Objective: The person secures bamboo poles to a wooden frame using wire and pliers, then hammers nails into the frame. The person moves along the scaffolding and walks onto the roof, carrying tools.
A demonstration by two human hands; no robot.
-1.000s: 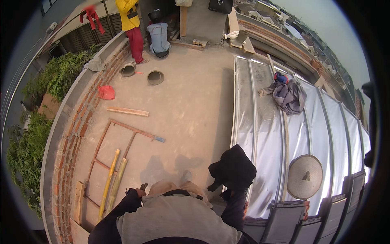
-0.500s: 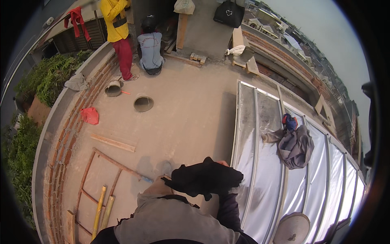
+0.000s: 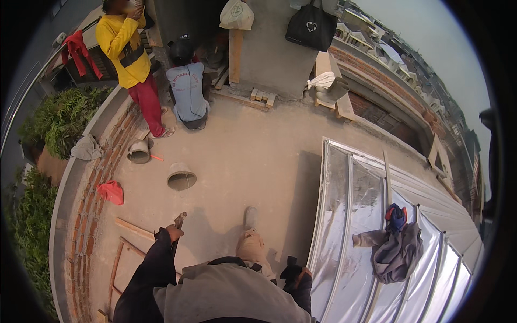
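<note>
My left hand (image 3: pixel 175 233) is closed around a brown stick-like tool (image 3: pixel 181 219), held upright in front of me on the left. Its upper end is knobbly, and its exact kind cannot be made out. Low on the right, my right hand (image 3: pixel 305 275) has its fingers curled on a bunched black cloth (image 3: pixel 291 269), beside the edge of a silver-sheeted framed panel (image 3: pixel 344 226). My dark sleeve and body hide part of the cloth. One of my feet (image 3: pixel 250 216) is stepping forward on the concrete floor between my hands.
Two buckets (image 3: pixel 181 177) (image 3: pixel 139 152) rest on the floor ahead. A wooden plank (image 3: pixel 133 228) and a rusty frame (image 3: pixel 116 266) lie left. One person in yellow (image 3: pixel 121 46) stands, another (image 3: pixel 187 94) squats. A grey garment (image 3: pixel 398 253) lies on the panel. Low brick wall (image 3: pixel 89 215) at left.
The black cloth, spread before my body earlier, has gone down to the right with my right hand. My left hand has come into sight at left with the stick-like tool. I have moved forward.
</note>
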